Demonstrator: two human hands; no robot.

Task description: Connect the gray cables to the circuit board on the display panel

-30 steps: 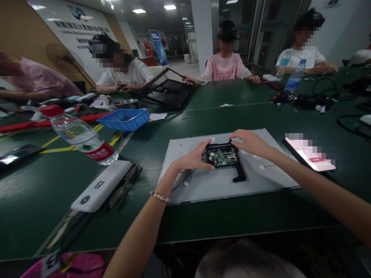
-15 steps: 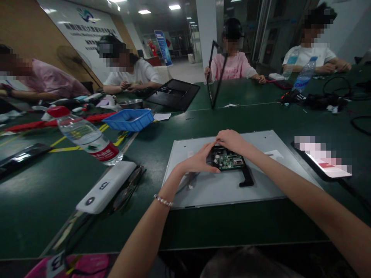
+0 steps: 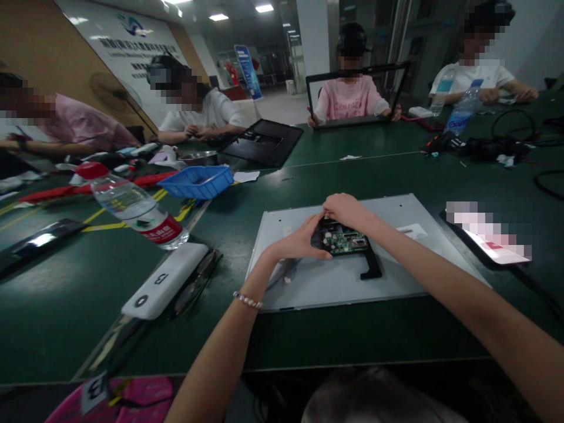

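Note:
A green circuit board (image 3: 346,241) sits in a black plastic frame (image 3: 372,267), which lies on the back of a grey display panel (image 3: 317,296). My left hand (image 3: 302,241) grips the frame's left side, thumb along the near edge and fingers at the far corner. Over that same far left corner, my right hand (image 3: 346,208) is closed with its fingers bent down. Its fingertips meet those of the left hand, and whatever they pinch is hidden. A thin grey cable (image 3: 282,279) shows beneath my left wrist.
Left of the panel are a white power bank (image 3: 165,282), glasses (image 3: 198,285), a water bottle (image 3: 136,208) and a blue tray (image 3: 196,182). A phone (image 3: 487,238) lies at the right. Across the table a person holds a black screen bezel (image 3: 355,122); other people sit alongside.
My hands stay at the frame's far left corner, with the right hand shifted slightly left. Across the table, the person has turned the black bezel from edge-on to facing me, now with both hands.

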